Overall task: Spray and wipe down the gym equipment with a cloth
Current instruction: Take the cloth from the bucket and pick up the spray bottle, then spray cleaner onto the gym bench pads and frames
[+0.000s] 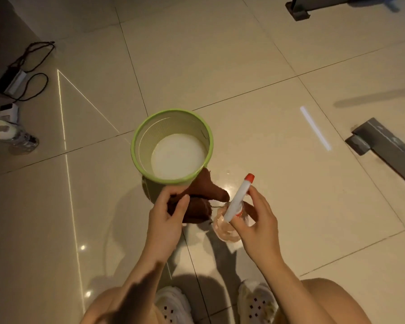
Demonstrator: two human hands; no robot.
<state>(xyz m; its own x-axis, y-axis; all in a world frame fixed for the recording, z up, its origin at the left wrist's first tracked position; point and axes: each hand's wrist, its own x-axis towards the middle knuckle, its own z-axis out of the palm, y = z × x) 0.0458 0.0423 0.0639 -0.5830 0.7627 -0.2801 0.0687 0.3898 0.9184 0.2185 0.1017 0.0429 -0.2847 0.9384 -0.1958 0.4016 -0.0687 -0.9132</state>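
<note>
My left hand [167,215] grips the brown cloth [205,197], bunched just below the green bin [136,146]. My right hand [255,220] pinches the spray bottle [229,226] at its white nozzle [237,197], beside the cloth, above the tiled floor [267,66].

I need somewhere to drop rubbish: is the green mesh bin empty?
Empty: the green mesh bin stands upright on the tiled floor, its bare white bottom fully visible.

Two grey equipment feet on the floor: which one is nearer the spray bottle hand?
The grey foot at the right edge, level with the green basket. The other foot lies far off at the top, farther from the right hand.
</note>
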